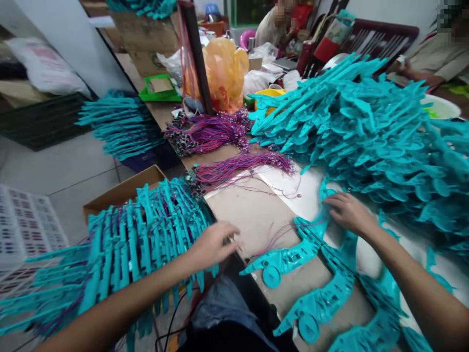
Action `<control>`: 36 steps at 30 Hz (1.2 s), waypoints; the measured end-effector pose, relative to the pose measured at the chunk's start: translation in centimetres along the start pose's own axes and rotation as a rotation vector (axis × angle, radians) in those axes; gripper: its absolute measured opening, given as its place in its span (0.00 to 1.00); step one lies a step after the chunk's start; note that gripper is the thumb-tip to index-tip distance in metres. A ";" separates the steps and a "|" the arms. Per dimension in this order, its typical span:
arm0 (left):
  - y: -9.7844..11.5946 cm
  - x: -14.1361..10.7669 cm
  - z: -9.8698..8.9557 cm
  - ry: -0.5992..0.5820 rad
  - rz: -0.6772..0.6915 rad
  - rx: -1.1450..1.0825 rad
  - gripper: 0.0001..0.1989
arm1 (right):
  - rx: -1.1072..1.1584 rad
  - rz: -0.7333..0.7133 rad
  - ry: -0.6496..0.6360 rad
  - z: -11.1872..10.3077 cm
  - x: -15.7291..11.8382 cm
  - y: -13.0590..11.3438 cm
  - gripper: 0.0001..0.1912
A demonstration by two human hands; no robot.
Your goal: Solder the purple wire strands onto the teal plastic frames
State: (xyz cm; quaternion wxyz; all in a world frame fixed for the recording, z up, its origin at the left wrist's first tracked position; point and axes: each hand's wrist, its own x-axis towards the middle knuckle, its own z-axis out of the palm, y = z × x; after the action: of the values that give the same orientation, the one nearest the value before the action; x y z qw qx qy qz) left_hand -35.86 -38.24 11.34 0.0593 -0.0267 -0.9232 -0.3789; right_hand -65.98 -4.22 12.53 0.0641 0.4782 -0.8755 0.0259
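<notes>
L forearm crosses nearest, L hand half-curled by the table, R hand at a teal part lying on it, can't tell either grip, w/ similar parts rowed alongside & wire bundle beyond, prob. for quick reach.

The bottom edge crops a turquoise piece.

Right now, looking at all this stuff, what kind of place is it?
Probably a small assembly workshop. A big heap of matching teal plastic parts rises on the worktable, and bundles of thin purple and red wires lie nearby.
</notes>
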 end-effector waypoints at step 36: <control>-5.8 7.7 -5.3 0.030 -0.065 0.335 0.09 | 0.297 -0.045 0.040 2.5 23.9 -20.4 0.11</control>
State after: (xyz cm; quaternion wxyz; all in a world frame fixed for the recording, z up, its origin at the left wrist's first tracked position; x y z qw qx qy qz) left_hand -43.55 -46.05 11.99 0.0642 0.0192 -0.9728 -0.2218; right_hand -61.86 -35.43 12.98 0.0105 0.5014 -0.8497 0.1632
